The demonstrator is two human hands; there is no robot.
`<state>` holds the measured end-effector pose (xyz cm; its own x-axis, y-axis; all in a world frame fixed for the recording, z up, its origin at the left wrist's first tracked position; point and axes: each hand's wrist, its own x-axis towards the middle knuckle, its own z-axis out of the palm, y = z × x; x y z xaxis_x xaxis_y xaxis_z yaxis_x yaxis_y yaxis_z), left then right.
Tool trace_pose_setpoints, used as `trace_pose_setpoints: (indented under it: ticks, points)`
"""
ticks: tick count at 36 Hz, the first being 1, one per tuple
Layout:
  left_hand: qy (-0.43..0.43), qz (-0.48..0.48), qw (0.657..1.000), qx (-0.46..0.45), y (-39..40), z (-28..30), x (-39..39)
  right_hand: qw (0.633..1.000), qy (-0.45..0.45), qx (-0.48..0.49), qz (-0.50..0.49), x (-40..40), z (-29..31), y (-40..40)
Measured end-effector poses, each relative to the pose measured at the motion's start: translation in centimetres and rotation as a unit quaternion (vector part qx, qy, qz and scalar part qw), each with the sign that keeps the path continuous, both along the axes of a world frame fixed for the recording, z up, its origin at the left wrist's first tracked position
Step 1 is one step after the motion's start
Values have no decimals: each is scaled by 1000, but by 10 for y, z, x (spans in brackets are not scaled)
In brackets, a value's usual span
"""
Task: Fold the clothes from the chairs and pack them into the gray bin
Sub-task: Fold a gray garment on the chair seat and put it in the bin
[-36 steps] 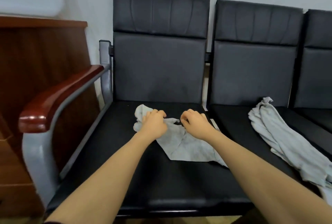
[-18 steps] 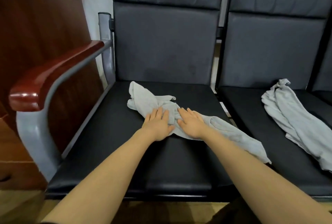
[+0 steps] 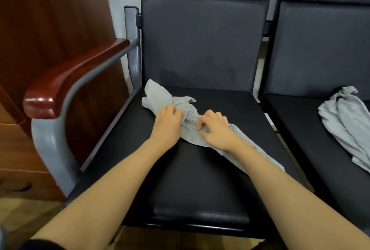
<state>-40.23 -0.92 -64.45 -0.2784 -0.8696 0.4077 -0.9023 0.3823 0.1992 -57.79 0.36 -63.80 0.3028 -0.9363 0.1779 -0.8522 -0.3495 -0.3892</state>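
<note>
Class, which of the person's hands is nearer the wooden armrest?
Left. The left hand lies on the garment toward the armrest; the right hand is farther away.

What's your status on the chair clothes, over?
Both hands, left and right, gripping bunched gray garment on seat. Second garment waits next seat. Bin unseen.

Waiting room — linked black chairs (image 3: 200, 49)
</note>
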Motion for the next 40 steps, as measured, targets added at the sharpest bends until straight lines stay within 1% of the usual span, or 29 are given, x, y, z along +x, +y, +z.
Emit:
trace_pose_setpoints:
  ticks: [1, 2, 4, 5, 7, 9, 12, 14, 17, 18, 20, 22, 23, 26, 29, 31, 34, 35, 37, 40]
  points:
    - [1, -29, 1000, 4, 4, 1, -4, 1000, 19, -3, -5, -2, 1, 2]
    - [-4, -56, 998, 16, 8, 2, -8, 1000, 20, 3, -10, -4, 2, 5]
    - [-22, -90, 994, 54, 16, 3, -16, 999, 0, 42, -10, -8, 6, 11]
    - [-28, -100, 992, 71, 19, 2, -21, 998, 4, 61, -4, -11, 7, 14]
    - [-31, -98, 990, 98, 26, 0, -27, 995, 34, 91, 10, -15, 13, 21]
    - [-17, -81, 989, 123, 29, -1, -28, 992, 49, 119, 17, -20, 18, 28]
    - [-7, -67, 988, 137, 32, 0, -28, 989, 19, 145, 5, -23, 21, 32]
    - [-7, -67, 988, 142, 31, 0, -26, 992, -17, 123, -6, -22, 20, 30]
    - [-12, -66, 989, 130, 27, -1, -23, 999, -9, 43, -26, -21, 16, 25]
    - [-13, -65, 990, 125, 27, 0, -23, 999, -26, 21, -36, -22, 15, 23]
    - [-7, -62, 991, 115, 25, 0, -21, 993, -108, -14, -54, -22, 15, 21]
    - [-1, -53, 995, 86, 24, 1, -17, 977, -198, -43, -65, -21, 18, 20]
    - [6, -46, 997, 65, 23, 2, -15, 970, -227, -55, -66, -20, 19, 20]
    - [65, -23, 998, 8, 19, 4, -8, 957, -274, -81, -57, -13, 25, 22]
    - [139, -51, 988, -38, 21, 9, -9, 944, -317, -72, -56, -6, 32, 24]
    - [190, -90, 977, -29, 28, 15, -15, 936, -347, -35, -46, -2, 38, 24]
    - [275, -116, 954, 23, 39, 26, -26, 910, -410, 54, -6, 5, 45, 28]
    - [293, -117, 948, 27, 40, 28, -29, 911, -408, 62, 2, 7, 46, 29]
    - [317, -113, 942, 16, 41, 31, -30, 922, -385, 36, 8, 8, 47, 32]
    - [303, -90, 948, -31, 40, 32, -25, 926, -378, 2, 13, 6, 45, 34]
